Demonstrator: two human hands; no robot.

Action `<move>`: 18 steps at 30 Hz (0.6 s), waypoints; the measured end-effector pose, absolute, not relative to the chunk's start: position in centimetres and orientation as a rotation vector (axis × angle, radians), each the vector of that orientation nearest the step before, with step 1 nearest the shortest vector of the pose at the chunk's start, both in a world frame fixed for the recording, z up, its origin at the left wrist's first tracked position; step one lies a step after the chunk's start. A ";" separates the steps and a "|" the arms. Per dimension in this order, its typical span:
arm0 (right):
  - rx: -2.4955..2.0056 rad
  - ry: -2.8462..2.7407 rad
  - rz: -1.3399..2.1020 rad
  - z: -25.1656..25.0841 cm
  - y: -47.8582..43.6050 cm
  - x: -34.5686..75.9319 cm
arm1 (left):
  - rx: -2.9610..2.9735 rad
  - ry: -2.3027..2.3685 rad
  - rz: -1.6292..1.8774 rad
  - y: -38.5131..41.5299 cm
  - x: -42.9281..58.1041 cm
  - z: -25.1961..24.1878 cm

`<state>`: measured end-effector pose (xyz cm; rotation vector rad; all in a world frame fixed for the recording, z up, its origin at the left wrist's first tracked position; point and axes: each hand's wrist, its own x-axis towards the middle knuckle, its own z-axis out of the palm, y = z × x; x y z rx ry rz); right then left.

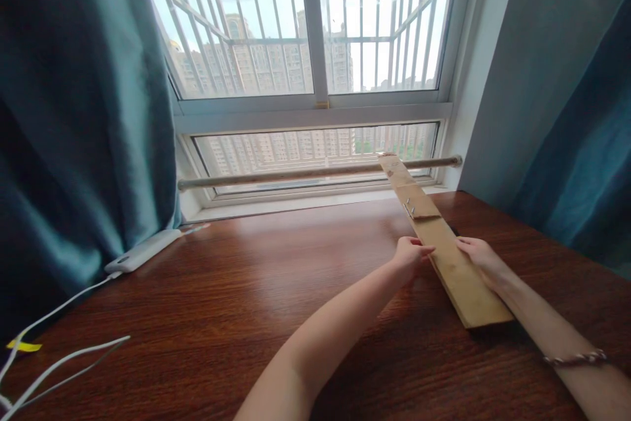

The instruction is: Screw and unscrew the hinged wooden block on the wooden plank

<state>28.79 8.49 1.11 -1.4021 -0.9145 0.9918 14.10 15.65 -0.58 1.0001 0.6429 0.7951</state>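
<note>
A long, narrow, light-brown wooden board (pixel 458 270) slants away from me over the table, its near end low and its far end raised toward the window. A shorter upper piece (pixel 419 201) overlaps its far part, and two small metal screws (pixel 410 206) stick up near the overlap's left edge. My left hand (pixel 413 253) is closed on the left edge of the board, just below the overlap. On the opposite edge, my right hand (pixel 478 257) grips the board, its fingers partly hidden beneath. A beaded bracelet circles my right wrist.
The dark red-brown tabletop (pixel 221 283) reaches the window sill. A metal rail (pixel 296 175) crosses the window behind the board. At left lie a white power strip (pixel 142 251), white cables (pixel 69 358) and a yellow tag (pixel 24 346). Blue curtains (pixel 98 79) hang on both sides.
</note>
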 end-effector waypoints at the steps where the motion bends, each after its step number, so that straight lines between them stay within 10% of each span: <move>1: -1.371 -0.889 0.997 1.3 8.4 27.9 | 1.001 0.650 0.810 15.7 13.6 -0.5; 18: -1.127 -0.887 1.270 1.0 6.1 10.3 | 1.207 0.808 0.966 11.7 -5.8 0.6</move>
